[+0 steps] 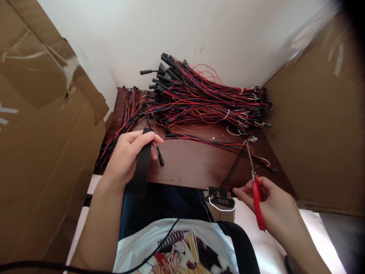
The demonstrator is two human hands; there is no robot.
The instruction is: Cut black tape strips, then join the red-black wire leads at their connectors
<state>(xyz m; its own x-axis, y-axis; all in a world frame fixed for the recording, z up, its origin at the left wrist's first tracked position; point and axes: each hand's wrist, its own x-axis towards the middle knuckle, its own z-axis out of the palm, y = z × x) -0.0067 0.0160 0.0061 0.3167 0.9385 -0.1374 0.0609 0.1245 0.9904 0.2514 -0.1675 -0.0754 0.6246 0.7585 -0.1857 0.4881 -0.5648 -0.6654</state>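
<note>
My left hand (pixel 122 156) pinches a flat black strip (pixel 142 167) between thumb and fingers, and the strip hangs down over the table's front edge. Just past those fingers a thin black cable ends in a black connector (pixel 161 159). My right hand (pixel 278 207) is closed around red-handled scissors (pixel 257 201), whose blades point away from me toward the wires. At the thumb tip of that hand is a small dark piece (pixel 234 193), too small to name. A single wire harness (pixel 199 141) lies across the table beyond both hands.
A large heap of red and black wire harnesses (pixel 205 99) covers the back of the brown table (pixel 182 163). More harnesses (pixel 119 133) lie at the left. Cardboard stands on the left (pixel 42 133) and right (pixel 319 125). A black cable (pixel 228 177) runs over the front edge.
</note>
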